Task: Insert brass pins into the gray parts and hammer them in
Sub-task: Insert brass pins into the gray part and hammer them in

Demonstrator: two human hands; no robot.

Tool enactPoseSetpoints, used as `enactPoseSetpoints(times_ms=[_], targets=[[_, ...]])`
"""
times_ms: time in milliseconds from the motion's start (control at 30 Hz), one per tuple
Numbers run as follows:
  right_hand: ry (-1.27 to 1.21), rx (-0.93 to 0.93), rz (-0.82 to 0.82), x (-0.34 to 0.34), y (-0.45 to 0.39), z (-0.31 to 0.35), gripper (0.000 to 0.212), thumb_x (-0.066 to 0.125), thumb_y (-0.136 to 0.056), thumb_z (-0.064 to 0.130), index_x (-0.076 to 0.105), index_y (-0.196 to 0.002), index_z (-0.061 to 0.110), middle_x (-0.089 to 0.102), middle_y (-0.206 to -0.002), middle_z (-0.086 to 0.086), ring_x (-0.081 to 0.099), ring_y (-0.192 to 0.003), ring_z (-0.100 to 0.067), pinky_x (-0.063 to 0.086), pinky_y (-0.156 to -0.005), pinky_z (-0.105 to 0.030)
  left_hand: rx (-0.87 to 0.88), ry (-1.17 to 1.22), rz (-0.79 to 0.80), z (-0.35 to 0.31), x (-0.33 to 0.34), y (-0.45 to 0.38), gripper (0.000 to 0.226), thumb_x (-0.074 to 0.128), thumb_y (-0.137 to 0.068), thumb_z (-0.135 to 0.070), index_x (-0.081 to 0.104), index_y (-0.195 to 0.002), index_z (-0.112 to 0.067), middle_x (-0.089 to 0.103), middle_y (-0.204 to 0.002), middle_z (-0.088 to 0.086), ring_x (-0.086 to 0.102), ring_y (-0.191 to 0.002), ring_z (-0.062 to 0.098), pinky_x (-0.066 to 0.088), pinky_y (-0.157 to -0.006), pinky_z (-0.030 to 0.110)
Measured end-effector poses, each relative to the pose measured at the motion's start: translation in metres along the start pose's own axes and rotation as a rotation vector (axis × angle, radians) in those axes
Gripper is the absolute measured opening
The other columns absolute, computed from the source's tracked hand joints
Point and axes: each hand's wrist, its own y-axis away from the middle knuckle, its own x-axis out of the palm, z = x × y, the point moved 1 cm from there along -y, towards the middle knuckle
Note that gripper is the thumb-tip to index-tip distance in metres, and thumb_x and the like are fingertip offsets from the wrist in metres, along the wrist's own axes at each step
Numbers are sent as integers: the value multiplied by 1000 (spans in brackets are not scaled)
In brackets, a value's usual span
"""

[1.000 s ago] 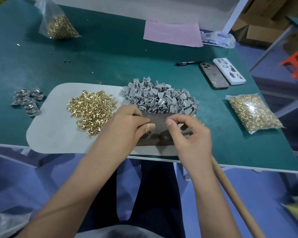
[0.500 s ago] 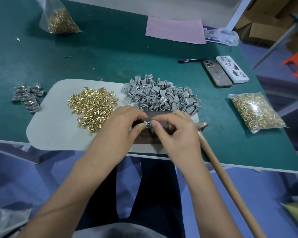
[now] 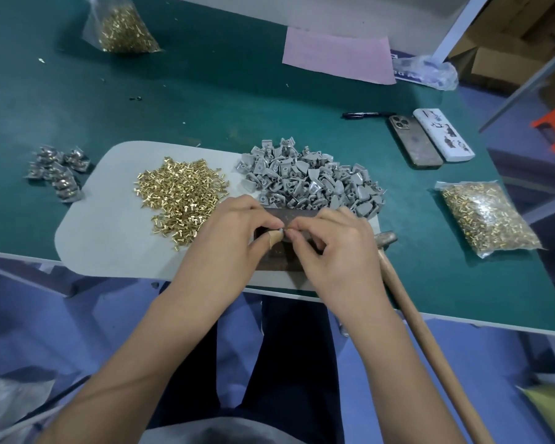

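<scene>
Both my hands meet over the dark metal block (image 3: 279, 251) at the worktop's (image 3: 205, 100) near edge. L hand (image 3: 228, 241): fingers curled, thumb & forefinger pinching a small piece (image 3: 281, 231) at the tips; thumb has a tan wrap. R hand (image 3: 337, 251): also curled, fingertips pinching at the same piece from 3 o'clock. Piece is too small to tell if it's pin, gray part or both. Loose brass pins (image 3: 180, 193) lie at 10 o'clock of the L hand on the gray mat (image 3: 103, 232); gray parts pile (image 3: 311, 181) at 12 o'clock, just beyond my fingers. Hammer (image 3: 407, 302) lies at 3 o'clock, just beside the R hand, handle running off the worktop edge.
</scene>
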Motion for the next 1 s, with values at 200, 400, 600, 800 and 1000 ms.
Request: enactPoseSetpoints(times_ms=[200,400,600,800,1000], targets=[[323,-78,54,-4,-13,20,18,67,-89,19,71,-71,18,58,-70,2,52,-83,-28,23,-75,-37,11,-25,-7,2,0,-2,15,76,-84,-13,79,-96,-21,61,-84,-6,56,-85,15,43,-75,29],[118,11,41,0,-3,9,17,67,-94,19,74,-78,20,41,-66,11,50,-75,-25,41,-74,-44,40,-17,-30,1,-1,-1,9,77,-85,-19,79,-93,-23,63,-81,-5,56,-84,18,42,-76,31],[67,23,-83,9,2,2,13,73,-89,15,77,-78,21,34,-63,17,41,-70,-20,46,-69,-49,61,-50,-56,-1,0,0,10,78,-84,-21,79,-93,-23,63,-79,-7,54,-83,18,38,-74,27],[-151,199,-232,1,14,-18,12,72,-94,30,79,-100,22,62,-85,6,60,-83,-17,48,-76,-32,57,-86,-35,-2,-1,-1,11,77,-86,-27,79,-95,-22,64,-83,-7,55,-87,20,46,-78,36],[241,660,-80,-22,61,-80,39,62,-97,48,62,-121,17,57,-115,-7,49,-109,-32,42,-86,-42,21,-171,-59,0,0,0,9,74,-84,-37,78,-92,-33,62,-83,-16,55,-93,17,52,-70,40]])
